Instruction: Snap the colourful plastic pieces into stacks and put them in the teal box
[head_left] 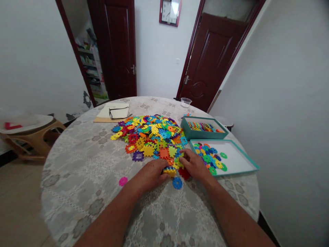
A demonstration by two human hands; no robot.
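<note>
My left hand [154, 171] is closed around a small stack of toothed plastic building pieces [170, 172], yellow with some blue and white showing. Close by, my right hand [194, 164] has its fingers curled onto a yellow toothed piece [178, 163] at the near edge of a big colourful pile [154, 132]. Under the right fingers lies a red piece [184, 173]. A blue round piece [177, 183] rests on the cloth just in front of the hands. Left of my left wrist is a pink round piece [123, 181].
To the right, a white tray with a teal rim [238, 154] holds several round pieces. Behind it stands a teal box [203, 134] with rows of coloured pieces. Glasses [119, 113] lie on papers [105, 111] at the back left. A clear plastic cup [185, 101] is near the far edge.
</note>
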